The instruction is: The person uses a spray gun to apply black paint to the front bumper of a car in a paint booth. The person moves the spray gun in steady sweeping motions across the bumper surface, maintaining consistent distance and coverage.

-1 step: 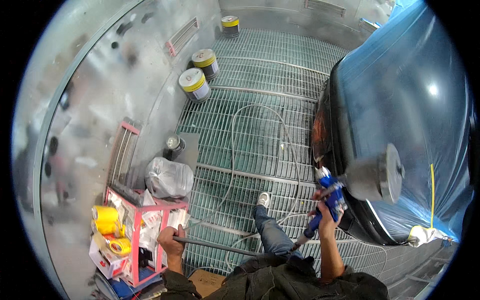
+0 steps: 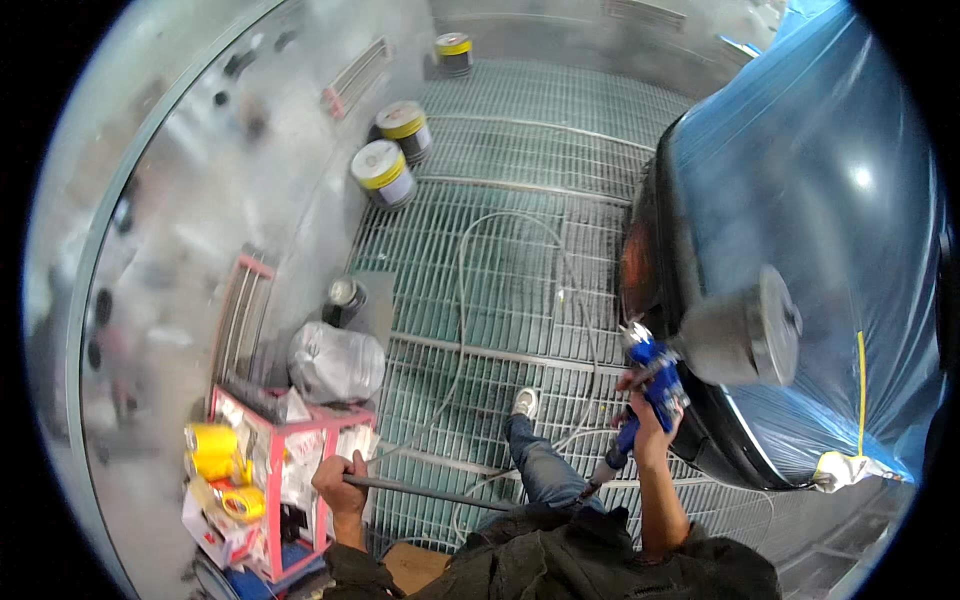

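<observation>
My right hand (image 2: 648, 428) is shut on a blue spray gun (image 2: 655, 372) with a grey cup (image 2: 742, 336) on top. The gun is held close to the dark lower panel of a car (image 2: 660, 260), whose upper body is covered in blue plastic film (image 2: 820, 180). My left hand (image 2: 340, 482) grips a dark grey air hose (image 2: 430, 492) that runs across my lap toward the gun's base. A pale hose (image 2: 465, 300) loops over the floor grate. My white shoe (image 2: 524, 402) rests on the grate.
Three yellow-banded paint cans (image 2: 385, 172) stand along the booth wall at the back. A pink cart (image 2: 275, 440) with yellow tape rolls (image 2: 212, 450) is by my left hand. A white bag (image 2: 335, 362) and a small tin (image 2: 345, 295) sit beside it on the metal grate floor (image 2: 520, 210).
</observation>
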### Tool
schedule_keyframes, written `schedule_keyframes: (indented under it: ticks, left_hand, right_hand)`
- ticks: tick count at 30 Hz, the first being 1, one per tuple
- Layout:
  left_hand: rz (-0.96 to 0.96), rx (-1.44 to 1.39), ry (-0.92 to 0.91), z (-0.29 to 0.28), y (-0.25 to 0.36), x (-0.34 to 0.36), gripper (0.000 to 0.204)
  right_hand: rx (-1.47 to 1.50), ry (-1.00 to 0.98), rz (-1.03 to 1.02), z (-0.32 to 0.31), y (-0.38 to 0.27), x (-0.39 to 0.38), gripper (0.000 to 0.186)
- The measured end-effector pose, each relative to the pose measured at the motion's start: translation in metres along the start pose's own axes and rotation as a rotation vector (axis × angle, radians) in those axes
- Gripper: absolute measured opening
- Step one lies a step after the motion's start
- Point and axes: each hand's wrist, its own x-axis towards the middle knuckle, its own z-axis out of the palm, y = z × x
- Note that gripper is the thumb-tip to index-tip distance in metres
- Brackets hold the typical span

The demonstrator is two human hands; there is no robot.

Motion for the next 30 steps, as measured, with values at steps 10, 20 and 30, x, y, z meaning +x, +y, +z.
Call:
schedule_keyframes:
  ticks: [10,20,30]
  left_hand:
    - [0.041,-0.120,0.142,0.064,0.011,0.204,0.036]
    - [0.118,-0.298,0.140,0.179,-0.030,0.409,0.034]
    - [0.105,-0.265,-0.220,0.283,-0.112,0.528,0.026]
  right_hand:
    - [-0.143,-0.346,-0.002,0.175,-0.126,0.234,0.030]
    - [-0.329,-0.123,-0.198,0.279,-0.131,0.365,0.038]
    - [-0.319,0.304,-0.186,0.303,-0.102,0.455,0.031]
